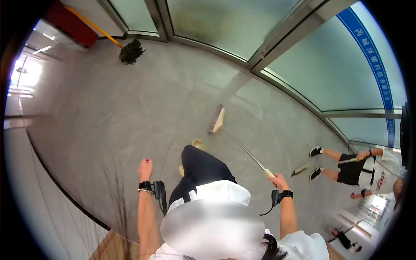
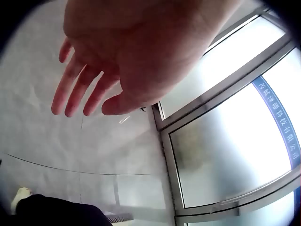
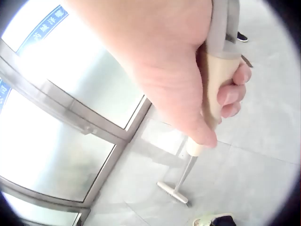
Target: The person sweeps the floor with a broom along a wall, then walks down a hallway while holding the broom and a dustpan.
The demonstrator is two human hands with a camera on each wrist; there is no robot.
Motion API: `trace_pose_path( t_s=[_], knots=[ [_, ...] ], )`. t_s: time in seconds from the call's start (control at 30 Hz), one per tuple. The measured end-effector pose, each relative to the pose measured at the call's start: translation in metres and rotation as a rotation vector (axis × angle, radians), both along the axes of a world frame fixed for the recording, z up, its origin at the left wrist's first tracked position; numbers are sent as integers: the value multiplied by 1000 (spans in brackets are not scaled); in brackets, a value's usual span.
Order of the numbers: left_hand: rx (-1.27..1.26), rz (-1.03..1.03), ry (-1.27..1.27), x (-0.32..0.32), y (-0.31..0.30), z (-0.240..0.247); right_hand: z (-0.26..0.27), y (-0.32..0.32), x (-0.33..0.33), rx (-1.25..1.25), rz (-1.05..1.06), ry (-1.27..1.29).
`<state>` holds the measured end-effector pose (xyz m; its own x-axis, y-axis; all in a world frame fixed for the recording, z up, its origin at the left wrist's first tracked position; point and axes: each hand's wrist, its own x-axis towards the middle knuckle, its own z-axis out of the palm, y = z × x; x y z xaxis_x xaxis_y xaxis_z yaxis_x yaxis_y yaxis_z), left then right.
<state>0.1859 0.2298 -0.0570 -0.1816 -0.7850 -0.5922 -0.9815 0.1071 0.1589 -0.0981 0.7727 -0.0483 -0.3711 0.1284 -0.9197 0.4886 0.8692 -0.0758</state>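
Note:
My right hand [image 1: 279,181] grips the cream-coloured handle end of a broom [image 1: 245,149]. In the right wrist view its fingers curl round the grip [image 3: 214,84], with the thumb lying along it. From there a metal pole slants away to the cream broom head [image 1: 220,119], whose purplish-grey bristles are down at the floor in front of my feet. My left hand [image 1: 146,170] hangs at my left side, away from the broom. Seen in the left wrist view, the left hand's fingers [image 2: 75,89] are loosely extended and hold nothing.
Glass doors [image 1: 208,26] in metal frames run along the far side of the grey tiled floor [image 1: 130,99]. A dark mop [image 1: 131,52] with a yellow handle leans at the far left. On the right stands another person [image 1: 351,168] holding a stick, with a second broom head [image 1: 300,170] nearby.

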Motion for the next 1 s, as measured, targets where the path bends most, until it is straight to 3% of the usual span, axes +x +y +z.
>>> trace_pose_path(
  t_s=[0.13, 0.2, 0.33, 0.47, 0.53, 0.6, 0.77, 0.9, 1.0],
  knots=[
    [90, 77, -64, 57, -34, -62, 12, -8, 13, 9, 338, 300],
    [166, 153, -49, 71, -35, -53, 29, -28, 27, 48, 535, 558],
    [186, 242, 67, 99, -24, -52, 53, -90, 19, -16, 526, 510],
    [268, 356, 124, 97, 6, -32, 18, -152, 0, -252, 558, 413],
    [286, 408, 190, 96, 13, -28, -30, -178, -4, -438, 567, 399],
    [297, 434, 217, 95, 19, -21, -51, -217, -18, -439, 348, 86],
    [258, 396, 221, 93, 26, -2, -64, -241, -26, -471, 124, -61],
    [308, 346, 210, 99, 28, -5, -79, -185, 0, -495, -94, -116],
    [362, 417, 216, 115, 28, -18, -47, -130, 20, -486, -182, -161]
  ],
)
